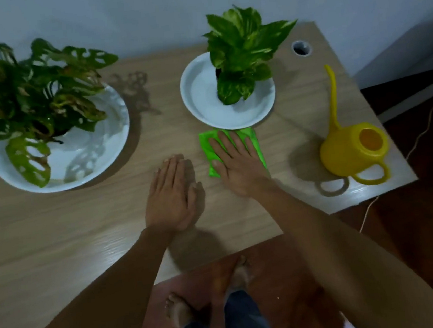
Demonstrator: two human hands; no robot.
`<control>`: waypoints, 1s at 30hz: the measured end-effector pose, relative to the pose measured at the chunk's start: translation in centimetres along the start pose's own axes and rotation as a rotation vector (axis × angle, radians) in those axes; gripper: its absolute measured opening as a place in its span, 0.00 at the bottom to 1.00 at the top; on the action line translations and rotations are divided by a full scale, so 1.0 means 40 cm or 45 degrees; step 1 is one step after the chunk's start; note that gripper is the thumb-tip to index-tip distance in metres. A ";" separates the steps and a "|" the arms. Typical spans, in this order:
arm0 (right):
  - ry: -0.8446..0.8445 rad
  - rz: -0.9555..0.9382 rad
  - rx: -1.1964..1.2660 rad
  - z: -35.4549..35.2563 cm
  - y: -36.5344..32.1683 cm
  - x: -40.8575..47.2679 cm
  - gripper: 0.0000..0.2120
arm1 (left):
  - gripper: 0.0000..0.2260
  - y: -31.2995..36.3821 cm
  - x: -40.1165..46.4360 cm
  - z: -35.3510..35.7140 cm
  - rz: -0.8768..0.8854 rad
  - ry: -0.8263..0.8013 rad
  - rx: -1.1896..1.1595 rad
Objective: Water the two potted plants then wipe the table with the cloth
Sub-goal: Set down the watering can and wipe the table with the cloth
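Observation:
My right hand lies flat, fingers spread, pressing on a folded bright green cloth on the wooden table, just in front of the right saucer. My left hand rests flat on the bare table beside it, fingers together, holding nothing. A large holed-leaf plant stands on a white saucer at the left. A smaller variegated plant stands on a white saucer at the back centre. A yellow watering can with a long spout sits at the right edge.
A round cable hole is in the table's back right corner. A white cable hangs past the right edge over the dark floor. A wall backs the table. My bare feet stand below the front edge.

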State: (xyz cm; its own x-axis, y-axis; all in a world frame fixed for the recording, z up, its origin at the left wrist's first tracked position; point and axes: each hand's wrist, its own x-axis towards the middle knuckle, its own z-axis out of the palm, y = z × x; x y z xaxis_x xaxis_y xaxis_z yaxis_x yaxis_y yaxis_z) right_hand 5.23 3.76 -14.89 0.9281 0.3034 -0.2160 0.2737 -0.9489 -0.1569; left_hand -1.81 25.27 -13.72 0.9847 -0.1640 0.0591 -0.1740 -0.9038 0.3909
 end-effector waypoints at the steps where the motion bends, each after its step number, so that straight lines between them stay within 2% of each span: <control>1: 0.000 0.056 0.009 -0.007 0.052 -0.021 0.28 | 0.29 0.030 0.017 0.010 0.023 -0.003 -0.003; 6: 0.044 0.286 0.043 -0.034 0.254 -0.045 0.28 | 0.29 0.160 0.099 0.068 0.105 -0.034 -0.032; 13: 0.081 0.511 0.163 -0.066 0.372 0.077 0.28 | 0.29 0.247 0.169 0.154 0.107 -0.081 -0.038; 30: 0.113 0.634 0.213 -0.156 0.513 0.376 0.29 | 0.29 0.263 0.186 0.179 0.004 -0.089 -0.020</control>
State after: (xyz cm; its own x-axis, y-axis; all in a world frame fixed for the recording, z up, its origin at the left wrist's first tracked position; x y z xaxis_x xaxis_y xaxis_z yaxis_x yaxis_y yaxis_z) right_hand 26.36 -11.71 -15.34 0.9550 -0.1959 -0.2227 -0.2432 -0.9471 -0.2095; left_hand 3.63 11.73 -15.73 0.9808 -0.1948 -0.0035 -0.1768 -0.8971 0.4050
